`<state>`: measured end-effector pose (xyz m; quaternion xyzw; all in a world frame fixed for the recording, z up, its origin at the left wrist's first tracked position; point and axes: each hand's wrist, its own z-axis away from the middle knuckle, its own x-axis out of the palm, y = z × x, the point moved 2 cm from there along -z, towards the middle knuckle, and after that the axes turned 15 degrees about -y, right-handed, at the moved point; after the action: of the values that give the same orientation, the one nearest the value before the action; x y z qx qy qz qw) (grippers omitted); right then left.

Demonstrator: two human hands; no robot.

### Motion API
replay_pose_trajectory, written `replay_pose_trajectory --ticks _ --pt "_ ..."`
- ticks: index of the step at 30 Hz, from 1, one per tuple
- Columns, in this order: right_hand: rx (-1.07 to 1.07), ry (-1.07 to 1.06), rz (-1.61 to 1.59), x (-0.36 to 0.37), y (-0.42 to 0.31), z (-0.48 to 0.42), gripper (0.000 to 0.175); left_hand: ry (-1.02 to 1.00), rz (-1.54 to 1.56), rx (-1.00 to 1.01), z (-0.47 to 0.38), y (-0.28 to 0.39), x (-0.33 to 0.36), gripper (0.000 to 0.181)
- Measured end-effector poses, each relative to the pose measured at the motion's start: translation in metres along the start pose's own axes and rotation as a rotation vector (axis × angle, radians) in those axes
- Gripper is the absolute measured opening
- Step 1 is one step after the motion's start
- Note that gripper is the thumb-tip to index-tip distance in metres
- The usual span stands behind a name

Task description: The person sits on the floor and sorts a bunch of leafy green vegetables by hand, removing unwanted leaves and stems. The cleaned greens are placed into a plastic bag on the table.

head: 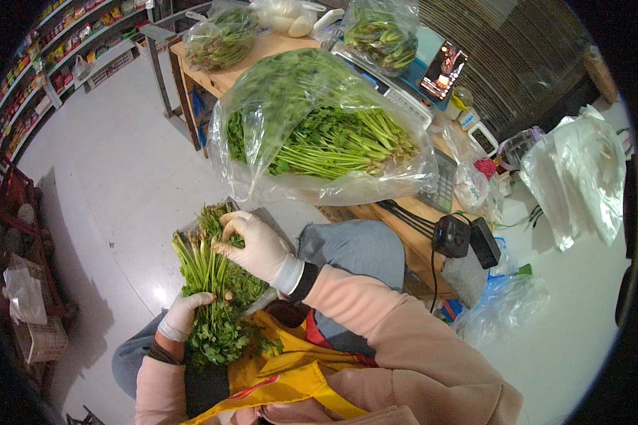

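Observation:
A bunch of coriander [199, 264] lies in my left hand [183, 314], its leaves towards my lap and its pale root ends pointing away. Both hands wear thin whitish gloves. Close to the root ends, my right hand [260, 247] has its thumb and fingers curled into a ring; whether it pinches a stem cannot be made out. More greens [244, 289] lie beneath and beside the bunch, partly hidden by my right hand. Beyond my hands, a large clear plastic bag [297, 188] holds many green coriander stems [345, 143] on the wooden table [276, 45].
Bagged greens [220, 40] and another bag of greens [380, 37] stand at the back near a scale [409, 106]. A lit phone [444, 69] leans there. Black cables run to a device [452, 236] at the table's edge. Plastic bags [577, 170] hang right. Stocked shelves [69, 48] stand far left.

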<state>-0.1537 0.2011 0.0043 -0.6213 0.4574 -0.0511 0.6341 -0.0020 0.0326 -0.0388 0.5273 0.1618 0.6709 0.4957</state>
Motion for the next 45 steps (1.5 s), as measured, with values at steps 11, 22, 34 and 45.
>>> replay_pose_trajectory --ticks 11,22,34,45 --pt "0.059 -0.05 0.03 0.003 0.006 0.0 0.034 -0.031 -0.01 0.017 0.0 0.004 0.007 0.049" --pt "0.007 -0.058 -0.092 0.012 0.014 0.0 0.023 -0.076 -0.022 0.004 0.002 0.009 0.01 0.045" --pt "0.06 0.038 -0.334 0.015 0.015 -0.001 0.018 -0.008 -0.055 0.012 0.0 0.004 0.006 0.047" --pt "0.11 0.087 -0.299 0.005 0.013 0.001 0.021 -0.05 -0.003 0.039 0.0 0.006 0.005 0.04"
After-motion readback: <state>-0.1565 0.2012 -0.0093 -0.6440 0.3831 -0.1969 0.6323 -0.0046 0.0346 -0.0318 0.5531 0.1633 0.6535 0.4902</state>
